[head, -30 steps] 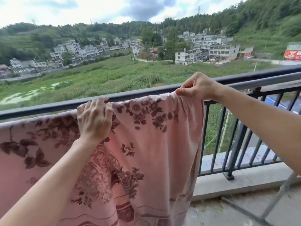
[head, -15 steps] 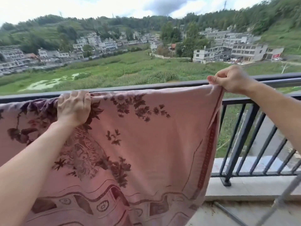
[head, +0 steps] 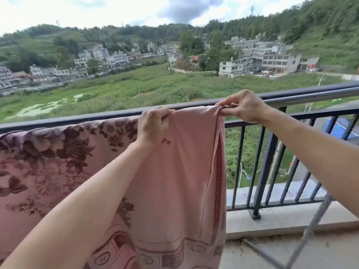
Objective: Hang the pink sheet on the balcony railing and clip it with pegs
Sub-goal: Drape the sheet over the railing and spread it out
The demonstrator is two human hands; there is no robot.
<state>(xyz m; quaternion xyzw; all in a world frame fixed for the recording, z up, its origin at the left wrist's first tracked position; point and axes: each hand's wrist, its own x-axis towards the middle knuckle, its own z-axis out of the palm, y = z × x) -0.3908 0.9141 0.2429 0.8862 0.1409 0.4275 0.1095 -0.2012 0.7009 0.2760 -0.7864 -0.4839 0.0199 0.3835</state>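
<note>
We drape the pink sheet over the balcony railing, its flowered length hanging down the inner side. Our left hand pinches a fold at the top rail, grip closed on cloth; our right hand holds the corner edge taut against the bar. We judge the hanging nearly done; next comes pegging, though no pegs are in sight.
</note>
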